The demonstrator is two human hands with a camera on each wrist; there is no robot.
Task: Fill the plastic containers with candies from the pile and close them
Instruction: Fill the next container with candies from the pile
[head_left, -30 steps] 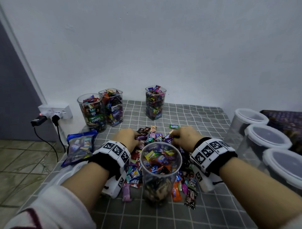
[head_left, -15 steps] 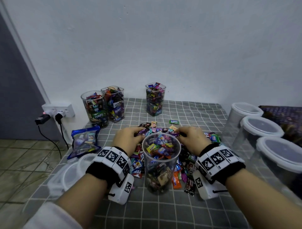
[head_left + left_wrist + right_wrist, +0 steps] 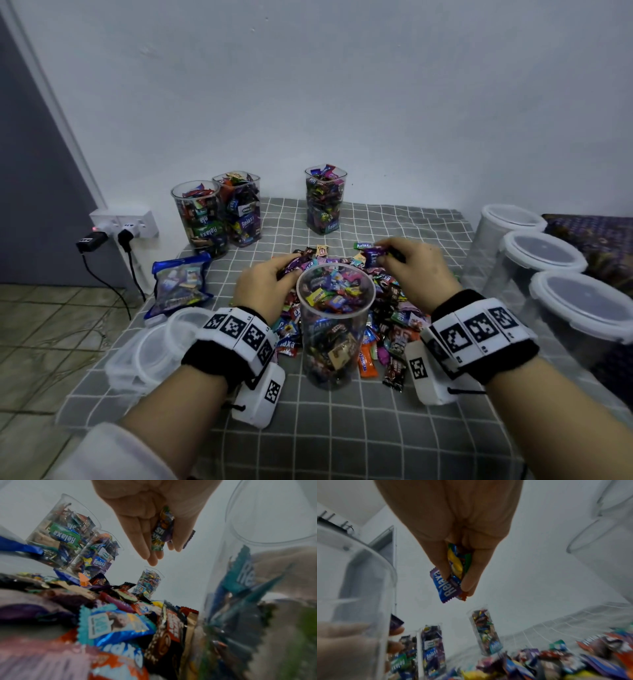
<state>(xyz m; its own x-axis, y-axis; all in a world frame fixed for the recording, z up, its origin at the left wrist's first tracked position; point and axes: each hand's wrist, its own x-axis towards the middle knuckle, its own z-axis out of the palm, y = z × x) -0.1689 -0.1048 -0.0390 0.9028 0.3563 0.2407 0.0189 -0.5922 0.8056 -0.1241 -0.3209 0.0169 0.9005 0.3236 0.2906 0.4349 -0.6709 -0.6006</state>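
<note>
Black wristbands (image 3: 479, 337) – white tag-marked blocks; white sleeve (image 3: 102, 452), bare forearms.

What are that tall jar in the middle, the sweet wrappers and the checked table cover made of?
The tall jar looks like clear, glossy hard plastic: the candies show straight through its wall. The wrappers in the candy pile seem to be shiny printed foil or film, with crimped zigzag ends. The checked cover looks like matte woven cloth, though coated fabric is possible.
</note>
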